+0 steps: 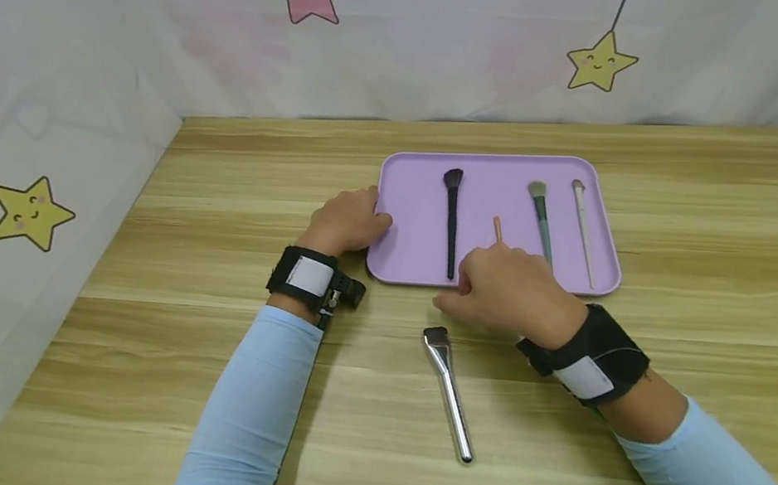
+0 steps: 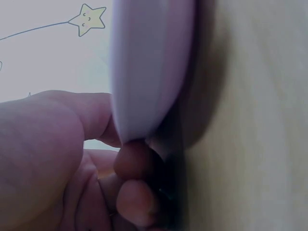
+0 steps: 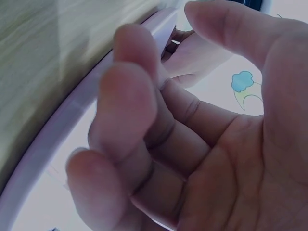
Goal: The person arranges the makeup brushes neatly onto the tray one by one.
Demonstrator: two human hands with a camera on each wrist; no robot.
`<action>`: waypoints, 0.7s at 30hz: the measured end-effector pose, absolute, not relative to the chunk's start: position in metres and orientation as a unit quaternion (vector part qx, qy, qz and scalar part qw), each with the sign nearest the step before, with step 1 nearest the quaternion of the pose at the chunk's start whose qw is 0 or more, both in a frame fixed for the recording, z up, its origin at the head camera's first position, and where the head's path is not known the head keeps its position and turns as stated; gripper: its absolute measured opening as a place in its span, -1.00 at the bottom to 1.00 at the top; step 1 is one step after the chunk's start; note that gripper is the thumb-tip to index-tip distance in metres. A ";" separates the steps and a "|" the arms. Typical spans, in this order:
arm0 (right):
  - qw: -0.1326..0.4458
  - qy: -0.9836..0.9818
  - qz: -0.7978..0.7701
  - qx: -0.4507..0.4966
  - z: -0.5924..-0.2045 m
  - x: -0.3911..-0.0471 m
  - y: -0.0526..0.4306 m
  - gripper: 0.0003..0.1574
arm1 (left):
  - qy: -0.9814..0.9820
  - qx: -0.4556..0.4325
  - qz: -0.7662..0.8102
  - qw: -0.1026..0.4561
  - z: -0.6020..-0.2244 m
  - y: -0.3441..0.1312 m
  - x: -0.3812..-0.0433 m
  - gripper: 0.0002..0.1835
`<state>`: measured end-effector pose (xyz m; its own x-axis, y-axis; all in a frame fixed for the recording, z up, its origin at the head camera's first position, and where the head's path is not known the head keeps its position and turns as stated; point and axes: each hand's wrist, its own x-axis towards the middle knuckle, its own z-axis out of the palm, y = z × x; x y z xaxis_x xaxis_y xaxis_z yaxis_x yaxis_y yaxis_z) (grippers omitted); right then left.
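Note:
My left hand grips the left edge of the purple tray, thumb over the rim and fingertips beneath it in the left wrist view. My right hand hovers over the tray's front edge, fingers loosely bent and thumb apart, holding nothing in the right wrist view. On the tray lie a black makeup brush, a green makeup brush and a slim white brush. A copper-coloured tip shows beyond the right hand, which hides the rest. A silver flat-headed brush lies on the table before the tray.
The wood-grain table extends around the tray on all sides. A white cloth backdrop with printed stars and a moon hangs behind and to the left. Both wrists wear black straps, and the left one carries a small camera.

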<state>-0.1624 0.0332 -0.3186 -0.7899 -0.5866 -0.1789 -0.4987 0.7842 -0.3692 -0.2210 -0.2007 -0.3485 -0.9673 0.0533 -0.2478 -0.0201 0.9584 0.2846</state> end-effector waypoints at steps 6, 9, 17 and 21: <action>0.138 0.932 -0.153 -0.298 -0.319 -0.160 0.033 -0.54 | 0.981 0.009 0.144 0.128 -0.349 -0.201 -0.221 -0.43; 0.136 0.932 -0.151 -0.300 -0.318 -0.160 0.033 -0.54 | 0.981 0.009 0.145 0.127 -0.349 -0.201 -0.221 -0.43; 0.140 0.932 -0.143 -0.301 -0.317 -0.158 0.032 -0.50 | 0.981 0.008 0.147 0.130 -0.348 -0.201 -0.221 -0.43; 0.152 0.932 -0.131 -0.301 -0.317 -0.157 0.031 -0.49 | 0.981 0.007 0.146 0.129 -0.348 -0.201 -0.221 -0.43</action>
<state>-0.1570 0.0309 -0.3170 -0.7728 -0.6007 -0.2047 -0.5213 0.7848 -0.3351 -0.2208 -0.2007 -0.3479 -0.9664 0.0520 -0.2517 -0.0238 0.9570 0.2892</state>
